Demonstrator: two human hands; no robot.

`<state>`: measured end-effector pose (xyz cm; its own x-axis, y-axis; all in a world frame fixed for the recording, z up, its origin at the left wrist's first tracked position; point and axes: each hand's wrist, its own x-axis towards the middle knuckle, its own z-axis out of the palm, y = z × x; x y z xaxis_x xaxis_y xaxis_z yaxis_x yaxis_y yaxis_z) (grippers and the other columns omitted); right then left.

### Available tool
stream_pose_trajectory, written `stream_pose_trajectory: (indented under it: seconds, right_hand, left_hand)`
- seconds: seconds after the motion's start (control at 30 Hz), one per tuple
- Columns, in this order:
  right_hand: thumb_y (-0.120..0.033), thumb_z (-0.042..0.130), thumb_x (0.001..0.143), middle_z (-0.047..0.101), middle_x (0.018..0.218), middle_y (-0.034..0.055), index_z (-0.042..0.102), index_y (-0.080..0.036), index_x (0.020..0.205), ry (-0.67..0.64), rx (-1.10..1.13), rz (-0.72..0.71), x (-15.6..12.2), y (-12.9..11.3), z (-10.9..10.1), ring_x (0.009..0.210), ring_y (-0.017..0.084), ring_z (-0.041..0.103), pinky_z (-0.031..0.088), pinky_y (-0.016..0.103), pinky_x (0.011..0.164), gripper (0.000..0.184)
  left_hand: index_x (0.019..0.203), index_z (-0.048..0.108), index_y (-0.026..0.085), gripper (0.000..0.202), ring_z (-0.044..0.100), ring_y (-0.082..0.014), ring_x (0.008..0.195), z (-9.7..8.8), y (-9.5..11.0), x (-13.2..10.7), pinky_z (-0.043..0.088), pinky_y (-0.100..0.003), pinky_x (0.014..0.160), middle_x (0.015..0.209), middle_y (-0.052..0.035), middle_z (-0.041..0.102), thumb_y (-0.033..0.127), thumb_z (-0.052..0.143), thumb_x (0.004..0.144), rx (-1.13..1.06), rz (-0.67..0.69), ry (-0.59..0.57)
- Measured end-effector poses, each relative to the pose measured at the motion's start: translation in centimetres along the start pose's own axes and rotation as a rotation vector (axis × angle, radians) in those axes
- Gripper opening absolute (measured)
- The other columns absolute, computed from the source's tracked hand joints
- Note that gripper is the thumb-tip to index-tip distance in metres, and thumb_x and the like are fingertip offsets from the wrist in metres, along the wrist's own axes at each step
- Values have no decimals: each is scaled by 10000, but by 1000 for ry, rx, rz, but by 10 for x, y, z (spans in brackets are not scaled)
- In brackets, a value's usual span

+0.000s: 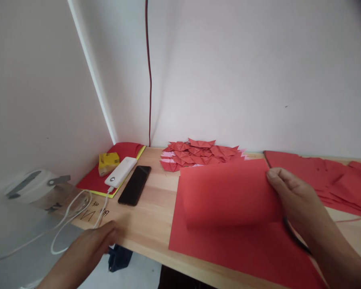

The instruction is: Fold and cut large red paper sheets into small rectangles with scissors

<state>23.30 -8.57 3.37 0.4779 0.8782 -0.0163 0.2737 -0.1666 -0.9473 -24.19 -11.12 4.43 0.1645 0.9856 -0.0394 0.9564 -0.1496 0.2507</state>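
Observation:
A red sheet of paper (pixel 225 192) is held raised by its right edge between the thumb and fingers of my right hand (pixel 291 192). It bends a little and covers part of a larger red sheet (pixel 228 253) lying flat on the table. My left hand (pixel 99 241) is at the table's front edge, near the white cable, with nothing seen in it. Its fingers point forward, slightly apart and partly hidden. Behind the raised sheet lies a pile of folded red paper pieces (pixel 198 154).
On the left are a black phone (pixel 134 185), a white power bank (pixel 120 172) with its cable, and a yellow packet (pixel 108 162) on red sheets (pixel 93 180). A lidded clear container (pixel 54 192) is beside the left wall. More red paper pieces (pixel 343 180) are stacked right.

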Motion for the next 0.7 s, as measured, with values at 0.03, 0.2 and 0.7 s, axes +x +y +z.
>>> stream_pose_trajectory:
  seconds: [0.03,0.2,0.7]
  right_hand:
    - [-586,539,816,546,679,-39,556,-249,786,33,-2,-1,0,-1,1,661,183,498,363,261,574,339]
    - [-530,558,834,505,690,-39,545,-230,755,161,141,-29,2,-2,3,641,149,423,347,236,566,310]
    - [-482,594,818,412,721,-39,432,-250,763,501,449,-426,7,-62,-22,655,131,426,370,260,612,288]
  left_hand:
    - [764,676,262,239,643,-181,615,-7,20,11,479,-243,576,678,9,692,392,497,857,-85,75,-72]
    - [1060,680,223,321,652,-165,772,-20,114,80,492,-246,686,884,-35,718,406,441,951,-525,283,-110]
    - [946,749,171,182,690,-224,965,-28,241,147,567,-368,834,1016,-49,750,298,697,825,-1046,687,66]
